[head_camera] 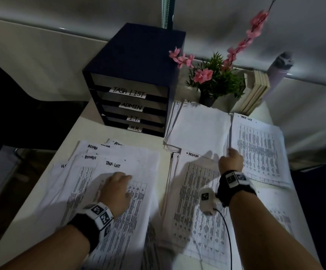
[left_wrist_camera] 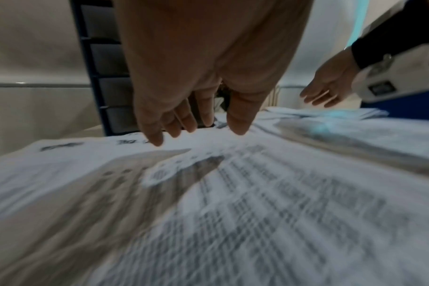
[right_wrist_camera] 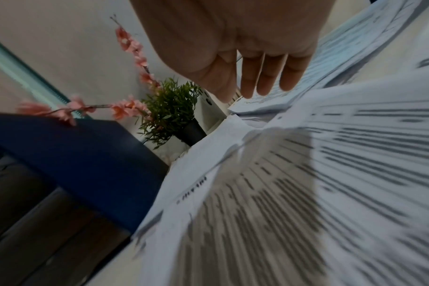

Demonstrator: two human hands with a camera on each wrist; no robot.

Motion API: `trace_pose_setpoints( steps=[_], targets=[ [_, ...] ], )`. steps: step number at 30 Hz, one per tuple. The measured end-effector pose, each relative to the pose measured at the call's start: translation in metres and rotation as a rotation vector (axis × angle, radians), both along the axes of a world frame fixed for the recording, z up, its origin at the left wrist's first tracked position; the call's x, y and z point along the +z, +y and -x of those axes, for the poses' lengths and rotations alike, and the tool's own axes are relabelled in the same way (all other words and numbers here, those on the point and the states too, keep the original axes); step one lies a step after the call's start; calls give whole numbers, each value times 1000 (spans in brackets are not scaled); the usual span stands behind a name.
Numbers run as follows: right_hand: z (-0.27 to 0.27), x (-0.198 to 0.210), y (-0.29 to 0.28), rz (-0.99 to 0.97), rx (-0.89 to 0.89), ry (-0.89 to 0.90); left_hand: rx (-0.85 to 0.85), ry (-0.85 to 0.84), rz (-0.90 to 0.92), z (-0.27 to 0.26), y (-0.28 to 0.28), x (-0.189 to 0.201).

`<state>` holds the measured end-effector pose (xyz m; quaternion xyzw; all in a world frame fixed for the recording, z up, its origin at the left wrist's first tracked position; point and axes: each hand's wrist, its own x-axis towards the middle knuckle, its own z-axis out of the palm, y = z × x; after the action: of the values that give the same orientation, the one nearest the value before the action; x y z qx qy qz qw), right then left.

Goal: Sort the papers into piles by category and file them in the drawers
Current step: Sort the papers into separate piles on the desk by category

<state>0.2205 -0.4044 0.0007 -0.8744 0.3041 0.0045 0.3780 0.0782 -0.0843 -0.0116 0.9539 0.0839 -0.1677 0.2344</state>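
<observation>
Papers (head_camera: 197, 201) in four piles; drawers (head_camera: 131, 106) number four.

1. The left hand (head_camera: 117, 189) lies palm down with its fingers (left_wrist_camera: 157, 135) straight and slightly spread, forearm reaching forward, a black strap at the wrist.
2. The right hand (head_camera: 230, 160) reaches further ahead, palm down, fingers (right_wrist_camera: 247, 85) straight and close together; it seems to grasp nothing.
</observation>
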Motion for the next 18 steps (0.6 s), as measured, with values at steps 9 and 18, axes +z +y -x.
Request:
trace_pose_setpoints(
  steps=[9,18],
  targets=[
    [105,-13,-10,243,72,235,16,284,425,-20,-96,6],
    [142,-22,-12,191,260,237,174,260,250,-12,-126,-19]
  ],
)
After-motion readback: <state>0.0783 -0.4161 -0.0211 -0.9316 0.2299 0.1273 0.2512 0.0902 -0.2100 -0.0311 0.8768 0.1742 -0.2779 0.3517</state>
